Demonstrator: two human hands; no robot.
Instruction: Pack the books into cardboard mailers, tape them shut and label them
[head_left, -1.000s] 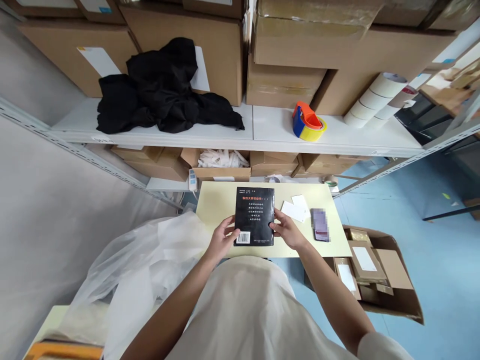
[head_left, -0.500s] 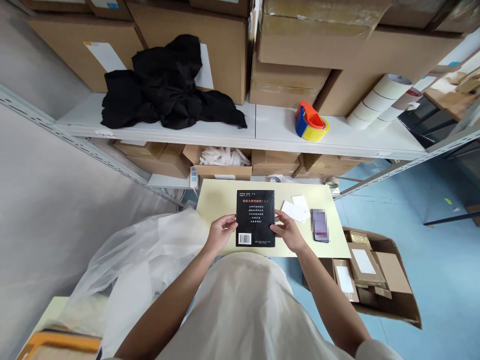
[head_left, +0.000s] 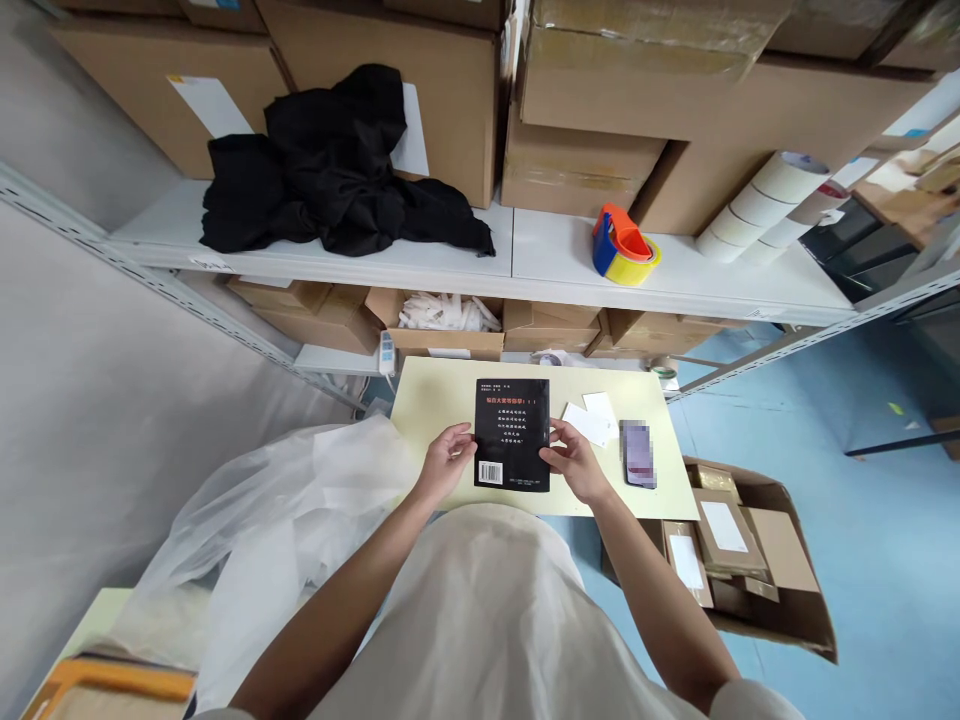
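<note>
A black book [head_left: 512, 433] lies back cover up on a small pale yellow table [head_left: 435, 400], with red and white lines of text and a white barcode patch at its lower left. My left hand [head_left: 444, 462] grips the book's left edge, fingers curled on it. My right hand [head_left: 574, 458] holds the right edge the same way. Two white cards [head_left: 592, 418] and a phone [head_left: 637, 453] lie on the table just right of the book.
A clear plastic bag [head_left: 285, 520] bulges at the table's left. An open carton of packed parcels [head_left: 739, 545] sits on the blue floor at right. On the shelf [head_left: 517, 260] behind are black cloth [head_left: 337, 170], a tape dispenser [head_left: 621, 245], tape rolls [head_left: 765, 205] and big cartons.
The book and both hands have stayed almost still on the table; the view has shifted slightly, and the left fingers sit a little higher on the book's edge.
</note>
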